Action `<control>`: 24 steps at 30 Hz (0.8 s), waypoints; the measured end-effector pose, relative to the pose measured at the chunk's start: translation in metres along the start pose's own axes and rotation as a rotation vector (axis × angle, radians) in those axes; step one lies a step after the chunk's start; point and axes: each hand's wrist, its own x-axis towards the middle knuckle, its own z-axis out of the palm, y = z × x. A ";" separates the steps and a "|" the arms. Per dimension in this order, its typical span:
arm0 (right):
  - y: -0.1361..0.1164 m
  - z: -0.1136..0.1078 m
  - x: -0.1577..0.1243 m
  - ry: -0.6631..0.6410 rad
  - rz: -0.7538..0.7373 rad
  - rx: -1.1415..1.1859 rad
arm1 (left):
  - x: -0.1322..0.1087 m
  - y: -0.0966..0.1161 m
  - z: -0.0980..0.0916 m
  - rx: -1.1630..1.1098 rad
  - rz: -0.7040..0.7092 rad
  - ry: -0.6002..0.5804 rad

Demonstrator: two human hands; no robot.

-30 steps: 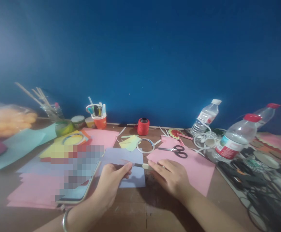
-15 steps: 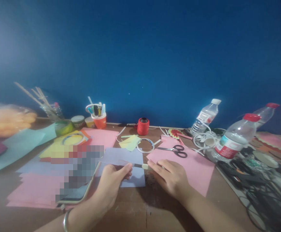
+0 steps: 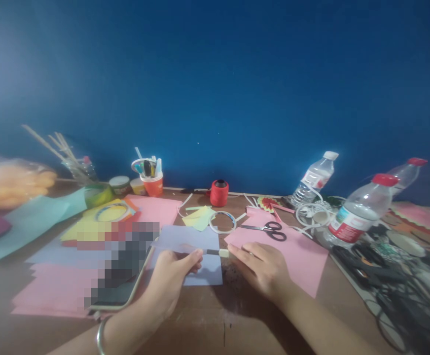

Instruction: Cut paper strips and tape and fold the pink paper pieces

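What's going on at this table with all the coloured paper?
A person is doing paper craft at a wooden table. Their left hand pinches what looks like a thin paper strip at the metal tip of a small cream-handled tool, which the right hand holds. Both hands are over a lavender sheet. Scissors lie on pink paper just beyond, and a red thread spool stands by the wall.

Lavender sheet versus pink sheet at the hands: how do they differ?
The lavender sheet is pale purple; the pink sheet is pink. The lavender sheet lies about square to the table edge, under the left hand, which pinches a thin cream-handled tool; the pink sheet lies skewed, under the right hand. Scissors rest on the pink sheet's far edge; none lie on the lavender sheet. Both lie flat.
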 end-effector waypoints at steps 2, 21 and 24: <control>0.000 0.000 0.000 0.010 0.003 -0.001 | 0.000 0.000 0.000 -0.002 -0.001 0.002; -0.002 0.000 0.000 0.006 0.006 -0.024 | 0.000 -0.001 0.002 -0.148 0.013 -0.010; 0.000 -0.001 0.000 -0.003 0.007 -0.010 | -0.001 0.001 0.001 -0.116 0.021 -0.009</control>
